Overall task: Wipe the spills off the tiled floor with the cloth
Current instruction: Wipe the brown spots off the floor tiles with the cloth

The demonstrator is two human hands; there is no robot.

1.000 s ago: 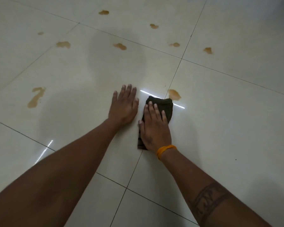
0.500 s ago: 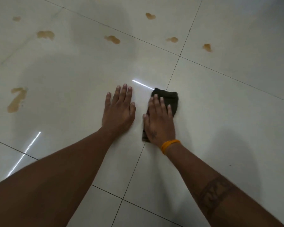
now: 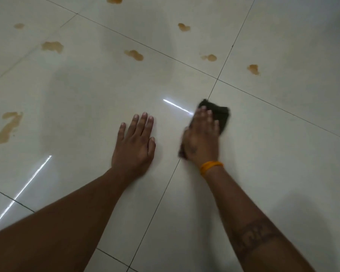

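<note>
No legible text, label, brand, number or sign appears anywhere in the head view. The dark tattoo band (image 3: 253,235) around the right forearm, at about 5 o'clock, carries marks that may be lettering, but they are too blurred to read. A small dark mark on the back of the right hand (image 3: 201,140) is likewise unreadable. The orange wristband (image 3: 211,166) shows no print.
</note>
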